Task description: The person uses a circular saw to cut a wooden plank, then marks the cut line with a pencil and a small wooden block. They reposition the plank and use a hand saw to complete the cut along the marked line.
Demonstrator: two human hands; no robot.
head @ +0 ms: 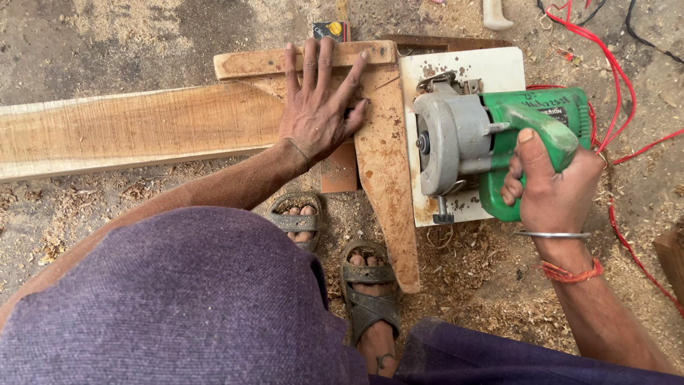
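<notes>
My left hand [317, 107] lies flat with fingers spread on a wooden T-shaped guide [385, 171], which rests across a long wooden plank [128, 128]. My right hand [552, 185] grips the green handle of a green and grey circular saw [484, 142]. The saw sits on its white base plate [470, 68], right beside the guide's long edge. The plank runs off to the left. The blade is hidden under the saw body.
Red cables [620, 93] trail over the ground to the right of the saw. Sawdust and shavings [484, 271] cover the ground. My sandalled feet [367, 292] stand just below the guide. A small dark card [331, 30] lies above the guide.
</notes>
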